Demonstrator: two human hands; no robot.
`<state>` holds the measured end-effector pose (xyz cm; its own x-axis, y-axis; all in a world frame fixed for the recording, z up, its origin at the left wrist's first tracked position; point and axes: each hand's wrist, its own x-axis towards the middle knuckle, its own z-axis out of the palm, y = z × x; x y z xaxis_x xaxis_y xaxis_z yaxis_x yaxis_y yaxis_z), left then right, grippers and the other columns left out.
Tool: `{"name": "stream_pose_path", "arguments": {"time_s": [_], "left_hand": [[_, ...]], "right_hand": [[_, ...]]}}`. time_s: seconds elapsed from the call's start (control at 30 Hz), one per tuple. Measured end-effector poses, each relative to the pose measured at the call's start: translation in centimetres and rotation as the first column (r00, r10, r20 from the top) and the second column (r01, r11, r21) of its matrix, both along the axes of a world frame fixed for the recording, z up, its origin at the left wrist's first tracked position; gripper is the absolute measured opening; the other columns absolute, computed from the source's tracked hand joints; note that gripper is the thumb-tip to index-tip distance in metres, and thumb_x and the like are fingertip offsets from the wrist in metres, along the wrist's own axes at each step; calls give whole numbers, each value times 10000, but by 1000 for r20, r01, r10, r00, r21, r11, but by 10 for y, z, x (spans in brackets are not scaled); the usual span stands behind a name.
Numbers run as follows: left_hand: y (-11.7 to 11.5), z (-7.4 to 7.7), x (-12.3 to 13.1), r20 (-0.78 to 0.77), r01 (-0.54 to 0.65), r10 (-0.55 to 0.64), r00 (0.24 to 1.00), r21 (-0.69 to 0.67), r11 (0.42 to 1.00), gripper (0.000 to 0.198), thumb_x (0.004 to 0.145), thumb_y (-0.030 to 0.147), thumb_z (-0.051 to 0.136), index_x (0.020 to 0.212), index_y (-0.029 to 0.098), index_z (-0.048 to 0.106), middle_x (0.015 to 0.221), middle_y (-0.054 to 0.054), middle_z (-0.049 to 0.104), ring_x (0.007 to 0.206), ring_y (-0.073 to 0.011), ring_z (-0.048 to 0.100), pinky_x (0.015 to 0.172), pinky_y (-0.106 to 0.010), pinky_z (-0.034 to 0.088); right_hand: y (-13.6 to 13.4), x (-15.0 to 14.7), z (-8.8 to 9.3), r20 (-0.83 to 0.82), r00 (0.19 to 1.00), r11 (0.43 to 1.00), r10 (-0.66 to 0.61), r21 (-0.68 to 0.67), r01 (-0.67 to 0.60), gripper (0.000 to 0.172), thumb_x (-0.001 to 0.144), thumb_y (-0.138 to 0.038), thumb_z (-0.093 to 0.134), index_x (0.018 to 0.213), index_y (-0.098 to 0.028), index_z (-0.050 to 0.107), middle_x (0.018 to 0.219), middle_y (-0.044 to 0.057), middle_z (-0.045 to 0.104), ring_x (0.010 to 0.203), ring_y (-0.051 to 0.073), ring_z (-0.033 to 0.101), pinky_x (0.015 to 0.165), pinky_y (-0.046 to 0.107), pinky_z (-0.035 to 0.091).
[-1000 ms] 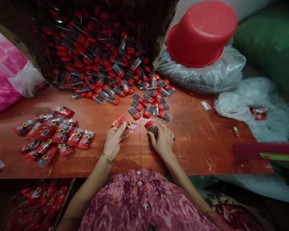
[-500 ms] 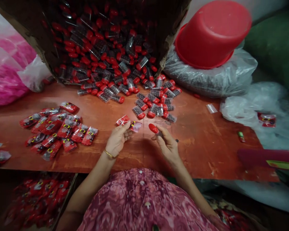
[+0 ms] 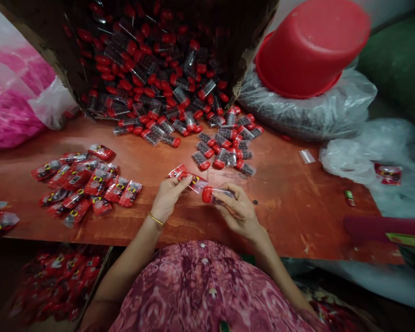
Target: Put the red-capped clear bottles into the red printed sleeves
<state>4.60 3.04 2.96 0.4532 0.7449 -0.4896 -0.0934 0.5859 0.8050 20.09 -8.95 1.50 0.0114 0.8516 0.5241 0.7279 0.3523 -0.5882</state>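
Observation:
Between thumb and fingers, my left hand [image 3: 169,196] pinches a small red printed packet [image 3: 196,181] with a clear end that points to the right. Another red packet piece [image 3: 177,172] shows just above that hand. My right hand [image 3: 238,210] grips a clear plastic container with a red cap [image 3: 207,194] and dark contents, lying sideways. Its red cap is close to the packet's clear end; whether they touch I cannot tell. Beyond my hands lies a loose group of the same containers [image 3: 221,157]. To the left sits a pile of filled red packets [image 3: 97,182].
A tipped cardboard box [image 3: 256,41] spills many red-capped containers onto the table [image 3: 283,198]. At right, a red bucket [image 3: 314,50] rests upside down on a plastic bag [image 3: 297,122]. A pink-filled bag [image 3: 10,106] stands left. A box of red packets [image 3: 62,281] is below the table edge.
My right hand has turned the container so its red cap points left, and brought it nearer the packet. My left hand keeps its hold on the packet, almost unmoved.

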Motion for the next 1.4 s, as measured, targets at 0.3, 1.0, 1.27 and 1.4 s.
{"name": "stream_pose_path", "arguments": {"time_s": [0.3, 1.0, 1.27, 1.4], "left_hand": [[0, 7, -3, 44, 78, -78, 996, -15, 997, 319, 529, 425, 785, 634, 136, 701, 584, -41, 679, 569, -130, 608, 625, -242, 473], [6, 7, -8, -27, 190, -189, 982, 228, 955, 221, 662, 366, 706, 691, 147, 716, 705, -29, 693, 649, -129, 578, 683, -238, 443], [-14, -7, 11, 96, 42, -52, 994, 108, 993, 286, 536, 306, 788, 755, 148, 692, 766, -20, 707, 688, -127, 610, 722, -248, 471], [-24, -16, 18, 91, -41, 34, 995, 75, 996, 312, 519, 288, 802, 760, 144, 666, 786, -29, 712, 721, -133, 621, 731, -256, 481]], "right_hand": [[2, -1, -6, -51, 999, 999, 11, -40, -13, 428, 842, -139, 509, 1235, -308, 509, 1064, 84, 535, 967, 194, 544, 779, 379, 496], [4, -5, -3, -103, 995, 995, 13, -97, -23, 396, 839, -166, 519, 1212, -299, 536, 1006, 67, 571, 936, 193, 564, 778, 377, 499], [8, -16, -8, -92, 987, 992, -128, -20, 126, 477, 821, -137, 537, 1274, -278, 480, 1040, 84, 553, 961, 209, 558, 800, 388, 499], [13, -24, -13, -58, 968, 970, -243, 0, 243, 462, 842, -135, 495, 1290, -247, 464, 1066, 107, 546, 987, 216, 560, 836, 403, 496]]}}
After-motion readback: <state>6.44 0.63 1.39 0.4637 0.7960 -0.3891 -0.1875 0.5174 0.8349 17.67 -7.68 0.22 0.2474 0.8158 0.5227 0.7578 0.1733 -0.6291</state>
